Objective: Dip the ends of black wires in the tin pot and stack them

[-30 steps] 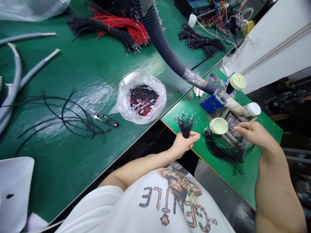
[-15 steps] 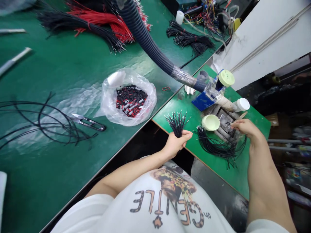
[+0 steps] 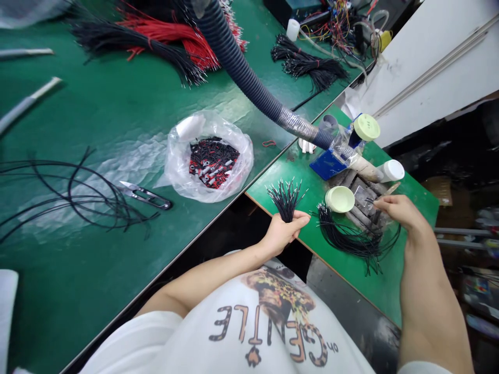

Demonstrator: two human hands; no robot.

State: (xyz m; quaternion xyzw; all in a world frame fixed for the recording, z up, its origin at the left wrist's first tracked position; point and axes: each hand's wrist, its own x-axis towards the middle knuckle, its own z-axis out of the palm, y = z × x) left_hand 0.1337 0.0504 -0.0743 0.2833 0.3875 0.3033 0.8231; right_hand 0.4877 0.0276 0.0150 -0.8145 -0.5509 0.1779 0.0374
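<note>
My left hand (image 3: 284, 229) is closed round a bundle of black wires (image 3: 286, 200), their bare silvery tips fanned out above the fist. Over a dark square metal pot (image 3: 362, 193), which looks like a solder pot, my right hand (image 3: 393, 208) pinches a thin black wire near its end. The short tip points left over the pot. More black wires (image 3: 343, 236) lie in a curved bunch on the small green table between my hands. A pale green cup (image 3: 340, 199) stands at the pot's left side.
A ribbed hose (image 3: 253, 78) reaches down to a nozzle above the pot. White and green-lidded containers (image 3: 392, 170) stand behind. On the long green bench are a plastic bag of small black and red parts (image 3: 214, 161), thread snips (image 3: 146, 196), loose black cable and red and black wire bundles (image 3: 167, 41).
The whole view has shifted slightly, so things sit a little further right and lower. Both hands keep nearly the same pose and grip.
</note>
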